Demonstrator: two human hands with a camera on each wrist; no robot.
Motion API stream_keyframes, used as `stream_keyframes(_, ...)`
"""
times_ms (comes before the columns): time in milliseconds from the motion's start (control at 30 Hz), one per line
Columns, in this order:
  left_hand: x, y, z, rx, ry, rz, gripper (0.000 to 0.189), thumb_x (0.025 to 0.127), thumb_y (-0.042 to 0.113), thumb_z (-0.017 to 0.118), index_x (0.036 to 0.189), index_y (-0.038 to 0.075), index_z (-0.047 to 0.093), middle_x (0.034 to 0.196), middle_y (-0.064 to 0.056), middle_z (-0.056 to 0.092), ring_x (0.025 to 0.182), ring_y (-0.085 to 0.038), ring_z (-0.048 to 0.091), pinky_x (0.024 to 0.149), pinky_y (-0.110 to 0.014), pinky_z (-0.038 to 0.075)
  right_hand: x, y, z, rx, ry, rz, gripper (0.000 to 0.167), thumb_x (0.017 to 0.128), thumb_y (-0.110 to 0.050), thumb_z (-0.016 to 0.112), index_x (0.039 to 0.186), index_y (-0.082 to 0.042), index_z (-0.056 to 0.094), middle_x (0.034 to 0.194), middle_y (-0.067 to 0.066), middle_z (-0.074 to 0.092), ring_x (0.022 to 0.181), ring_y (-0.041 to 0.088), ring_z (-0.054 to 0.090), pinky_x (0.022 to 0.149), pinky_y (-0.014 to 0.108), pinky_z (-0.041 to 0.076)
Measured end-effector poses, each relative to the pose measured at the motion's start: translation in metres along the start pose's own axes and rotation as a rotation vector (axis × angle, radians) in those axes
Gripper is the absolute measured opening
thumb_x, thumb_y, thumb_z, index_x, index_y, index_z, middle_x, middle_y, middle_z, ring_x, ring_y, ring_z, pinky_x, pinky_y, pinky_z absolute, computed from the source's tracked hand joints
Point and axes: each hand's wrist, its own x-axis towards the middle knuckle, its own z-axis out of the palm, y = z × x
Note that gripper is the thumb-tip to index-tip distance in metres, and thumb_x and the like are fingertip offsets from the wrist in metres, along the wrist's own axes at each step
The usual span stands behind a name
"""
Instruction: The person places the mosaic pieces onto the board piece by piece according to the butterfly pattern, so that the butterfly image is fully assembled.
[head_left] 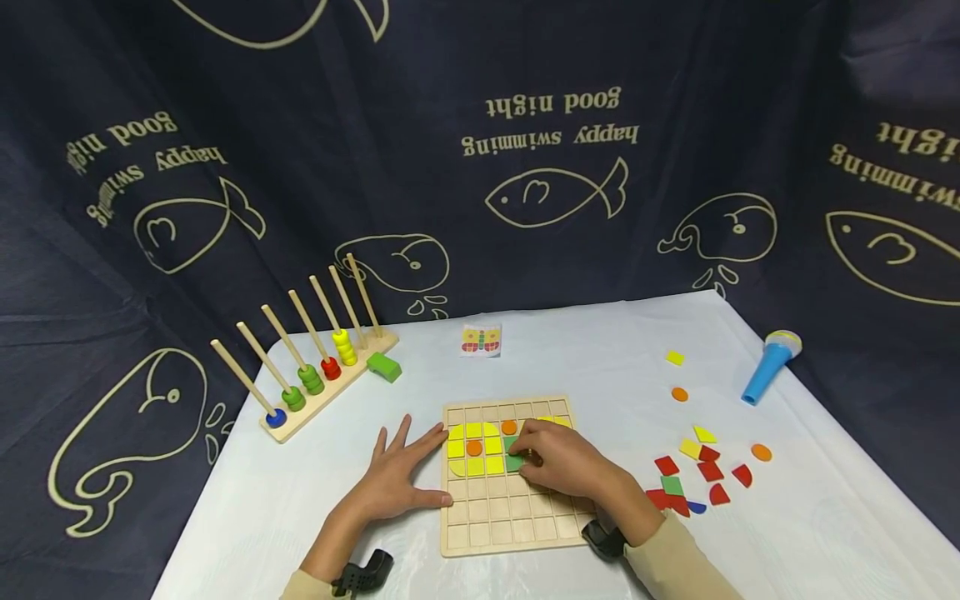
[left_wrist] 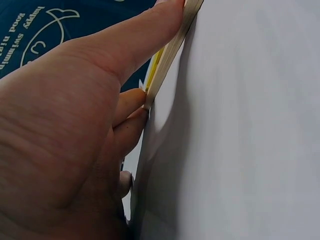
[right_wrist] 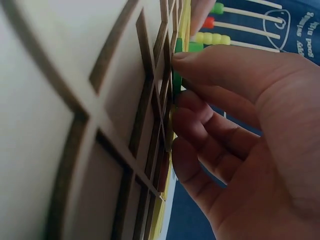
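A wooden grid board (head_left: 491,533) lies on the table, with yellow tiles (head_left: 476,467) around an orange disc (head_left: 474,448) in its upper left cells. My left hand (head_left: 397,479) has its fingers spread, with the thumb and index fingertips at the board's left edge (left_wrist: 172,50). Over the middle columns my right hand (head_left: 566,458) pinches a green square tile (right_wrist: 178,67) between thumb and curled fingers, right at the board's surface. Another orange disc (head_left: 509,427) sits just above the green tiles. My right hand partly hides the yellow tiles (head_left: 553,420) at the upper right.
Loose red, yellow, green, blue and orange tiles (head_left: 709,472) lie scattered to the right, near a blue toy microphone (head_left: 767,372). A peg rack (head_left: 330,400) with coloured beads and a green block (head_left: 385,367) stand at the left. A butterfly pattern card (head_left: 481,341) lies behind the board.
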Motion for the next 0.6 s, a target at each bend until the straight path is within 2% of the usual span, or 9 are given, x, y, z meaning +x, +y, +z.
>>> stream_keyframes(233,0.001,0.0,0.001,0.0,0.001,0.0,0.099,0.065,0.073,0.071,0.148,0.027,0.041,0.153,0.012,0.031,0.144,-0.037,0.003,0.108,-0.062,-0.007,0.0,-0.001,0.001,-0.007,0.003,-0.002,0.019,0.082,-0.016,0.072,0.101,-0.016,0.075,0.087,-0.011,0.055,0.069,0.004,0.046,0.064,0.022,0.043)
stream_keyframes(400,0.0,0.0,0.001,0.006,0.004,-0.001,0.099,0.065,0.073,0.071,0.147,0.027,0.041,0.153,0.012,0.032,0.144,-0.037,0.004,0.108,-0.063,-0.006,-0.002,0.001,-0.003,-0.008,0.0,0.02,0.02,0.083,-0.02,0.071,0.103,-0.017,0.076,0.089,-0.011,0.056,0.073,0.004,0.049,0.065,0.023,0.044)
stream_keyframes(600,0.0,0.0,0.0,-0.001,0.004,-0.002,0.099,0.065,0.072,0.071,0.148,0.027,0.041,0.152,0.011,0.032,0.144,-0.038,0.004,0.108,-0.063,-0.007,-0.006,0.019,-0.02,-0.018,0.035,0.061,0.018,0.084,-0.021,0.073,0.101,-0.016,0.075,0.089,-0.01,0.058,0.075,0.005,0.051,0.068,0.026,0.046)
